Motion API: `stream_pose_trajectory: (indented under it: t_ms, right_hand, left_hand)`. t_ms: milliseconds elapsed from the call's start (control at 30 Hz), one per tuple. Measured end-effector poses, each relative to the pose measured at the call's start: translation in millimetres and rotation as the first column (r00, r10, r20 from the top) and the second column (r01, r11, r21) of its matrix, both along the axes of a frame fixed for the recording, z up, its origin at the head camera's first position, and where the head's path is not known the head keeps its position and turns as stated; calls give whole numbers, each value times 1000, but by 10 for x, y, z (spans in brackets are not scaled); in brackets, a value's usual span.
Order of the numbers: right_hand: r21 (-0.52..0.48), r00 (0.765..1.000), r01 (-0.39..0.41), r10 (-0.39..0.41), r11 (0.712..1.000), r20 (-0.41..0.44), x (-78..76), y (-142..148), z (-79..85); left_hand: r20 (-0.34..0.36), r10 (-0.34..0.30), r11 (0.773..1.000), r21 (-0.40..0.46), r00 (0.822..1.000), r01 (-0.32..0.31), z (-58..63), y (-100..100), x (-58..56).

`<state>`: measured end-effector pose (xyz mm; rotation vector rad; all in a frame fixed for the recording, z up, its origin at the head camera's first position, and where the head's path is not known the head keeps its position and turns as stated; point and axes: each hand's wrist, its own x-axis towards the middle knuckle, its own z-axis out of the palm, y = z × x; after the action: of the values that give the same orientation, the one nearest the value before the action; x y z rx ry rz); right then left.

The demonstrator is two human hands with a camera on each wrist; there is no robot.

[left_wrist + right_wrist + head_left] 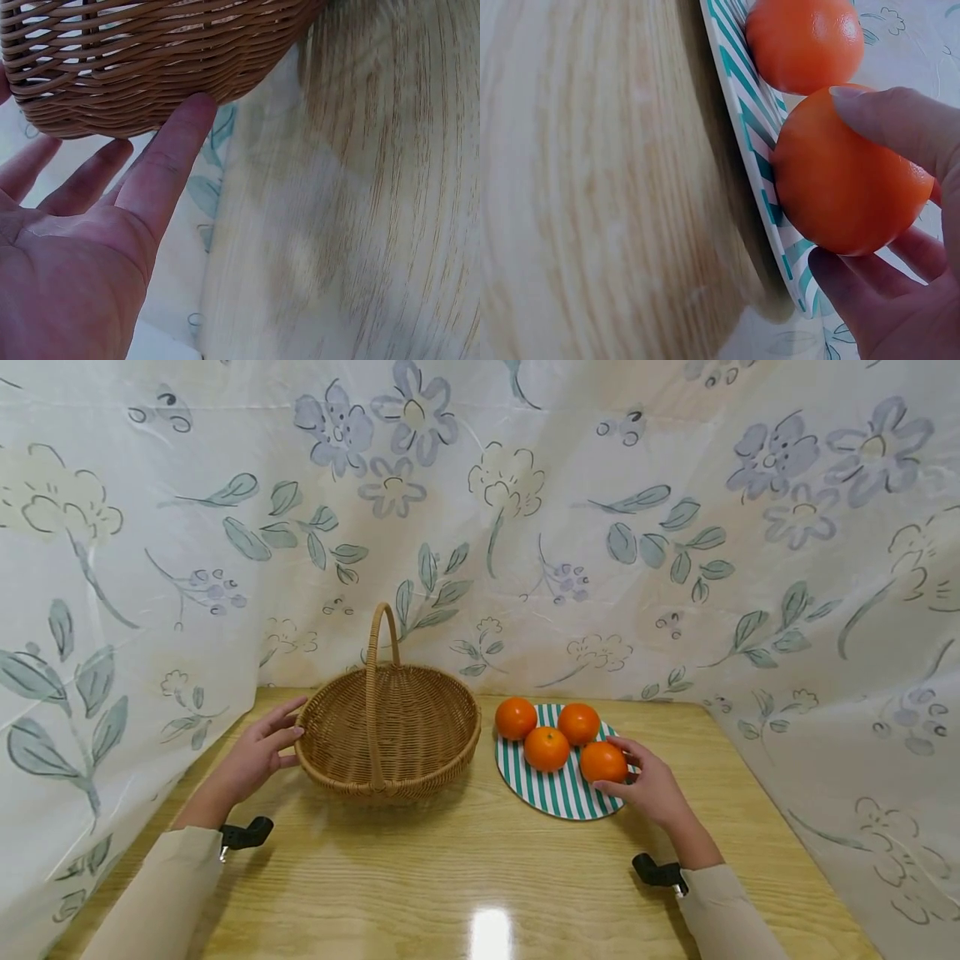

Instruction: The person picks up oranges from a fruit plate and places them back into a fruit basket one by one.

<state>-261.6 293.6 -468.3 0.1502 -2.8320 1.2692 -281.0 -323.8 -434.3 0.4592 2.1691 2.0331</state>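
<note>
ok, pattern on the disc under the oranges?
Green and white stripes on the disc; the head view shows it best.

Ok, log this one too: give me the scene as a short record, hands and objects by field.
Left hand: fingers touch the left side of the brown woven wicker basket
Right hand: thumb and fingers around a round, glossy orange fruit
Other fruits: three, beside the held one
Plate: round, flat, green-and-white striped, beneath the fruits
Basket position: left of the plate, arched handle up
Surface: light wood-grain table
Backdrop: pale floral sheet
</note>
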Motion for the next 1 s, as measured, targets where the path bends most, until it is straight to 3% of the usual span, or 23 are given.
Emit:
stream_pose_trajectory:
  t_ms: [467,800,1000]
  right_hand:
    - [-15,1000,0,0,1000,-28,58,-82,96]
    - [-93,989,-64,51,994,-141,101,-290,260]
    - [-142,982,-117,93,983,-164,79,-488,425]
  left_hand:
    - [9,3,1000,-3,1000,-3,19,-2,-14]
    - [10,21,999,-37,1000,-20,67,48,5]
    - [23,35,997,-64,999,-34,90,41,24]
